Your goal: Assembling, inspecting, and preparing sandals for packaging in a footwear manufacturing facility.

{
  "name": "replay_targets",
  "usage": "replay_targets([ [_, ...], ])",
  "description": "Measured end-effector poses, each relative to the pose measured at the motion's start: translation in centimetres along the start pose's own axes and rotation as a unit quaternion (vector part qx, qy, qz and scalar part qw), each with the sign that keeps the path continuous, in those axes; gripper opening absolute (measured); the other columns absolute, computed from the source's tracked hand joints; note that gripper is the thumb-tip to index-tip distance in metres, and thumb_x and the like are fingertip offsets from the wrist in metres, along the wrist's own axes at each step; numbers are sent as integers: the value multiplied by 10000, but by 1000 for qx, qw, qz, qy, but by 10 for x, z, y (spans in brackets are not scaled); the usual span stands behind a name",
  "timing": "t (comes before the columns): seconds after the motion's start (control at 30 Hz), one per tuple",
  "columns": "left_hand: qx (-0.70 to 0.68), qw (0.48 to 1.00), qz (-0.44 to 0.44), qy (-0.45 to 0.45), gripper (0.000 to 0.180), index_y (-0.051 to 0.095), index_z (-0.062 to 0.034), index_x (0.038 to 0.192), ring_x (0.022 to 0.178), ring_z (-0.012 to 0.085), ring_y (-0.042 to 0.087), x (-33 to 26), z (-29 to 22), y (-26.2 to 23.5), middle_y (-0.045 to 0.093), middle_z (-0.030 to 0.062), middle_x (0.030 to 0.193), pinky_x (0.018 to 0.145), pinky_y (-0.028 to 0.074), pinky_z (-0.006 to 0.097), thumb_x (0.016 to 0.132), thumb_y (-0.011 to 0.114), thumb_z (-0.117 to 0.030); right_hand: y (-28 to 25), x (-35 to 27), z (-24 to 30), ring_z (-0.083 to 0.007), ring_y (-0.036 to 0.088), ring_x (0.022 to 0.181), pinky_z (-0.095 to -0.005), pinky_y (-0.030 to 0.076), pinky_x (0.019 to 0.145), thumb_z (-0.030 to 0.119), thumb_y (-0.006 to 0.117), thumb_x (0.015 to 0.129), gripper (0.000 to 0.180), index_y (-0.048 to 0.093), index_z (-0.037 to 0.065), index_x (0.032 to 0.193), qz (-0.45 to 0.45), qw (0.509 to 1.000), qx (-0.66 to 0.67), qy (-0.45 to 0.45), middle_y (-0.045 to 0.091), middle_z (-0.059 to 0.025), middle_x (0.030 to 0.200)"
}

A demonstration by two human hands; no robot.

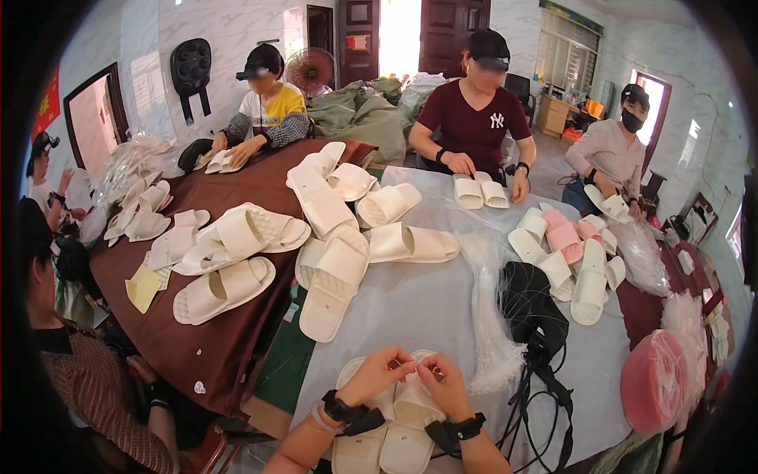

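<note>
A pair of cream slippers [359, 454] lies on the grey-covered table just in front of me, toes and straps partly hidden by my hands. Above the straps, my left hand [377, 374] and my right hand [444, 384] meet, thumbs and forefingers pinched together. Whatever is between those fingertips is too small and thin to make out. To the right of my hands lies a bundle of fine clear plastic strands [491, 316]. Black straps and cords [545, 371] lie beside it.
Cream slippers [335, 276] are piled at the left; cream and pink slippers [562, 237] lie at the right. A brown-covered table [158, 332] adjoins on the left. A pink roll [655, 379] stands right. Co-workers sit around, one handling a slipper pair [482, 192] across from me.
</note>
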State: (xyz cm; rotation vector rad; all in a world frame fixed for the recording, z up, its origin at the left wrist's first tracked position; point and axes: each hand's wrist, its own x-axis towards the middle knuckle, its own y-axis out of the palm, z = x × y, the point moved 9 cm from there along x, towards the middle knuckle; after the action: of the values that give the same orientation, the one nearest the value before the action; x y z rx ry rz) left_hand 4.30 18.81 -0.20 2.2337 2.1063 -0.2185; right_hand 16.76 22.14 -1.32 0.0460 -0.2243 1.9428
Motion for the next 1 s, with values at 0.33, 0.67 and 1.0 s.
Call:
replay_targets([
  [0.33,-11,1000,-20,17,198,564,1,923,657,79,539,2,4,-6,590,21,793,605,439,209,840,599,-175,-1,1,11,-159,501,704,-274,411,658,106,611,781,114,566,7,816,2,999,-36,-35,558,-59,749],
  [0.67,-24,999,-41,20,186,555,-5,929,669,76,531,2,3,-11,588,19,802,624,438,211,841,599,-162,-2,-1,10,-152,500,707,-266,407,655,105,609,788,107,572,14,828,-6,999,-30,-21,569,-57,773],
  [1.0,-6,999,-32,22,175,555,-4,924,692,70,525,2,1,-10,595,22,819,645,440,212,859,574,-166,0,-1,16,-137,488,695,-261,406,652,104,599,791,104,570,9,820,-2,1000,-23,-16,560,-52,757],
])
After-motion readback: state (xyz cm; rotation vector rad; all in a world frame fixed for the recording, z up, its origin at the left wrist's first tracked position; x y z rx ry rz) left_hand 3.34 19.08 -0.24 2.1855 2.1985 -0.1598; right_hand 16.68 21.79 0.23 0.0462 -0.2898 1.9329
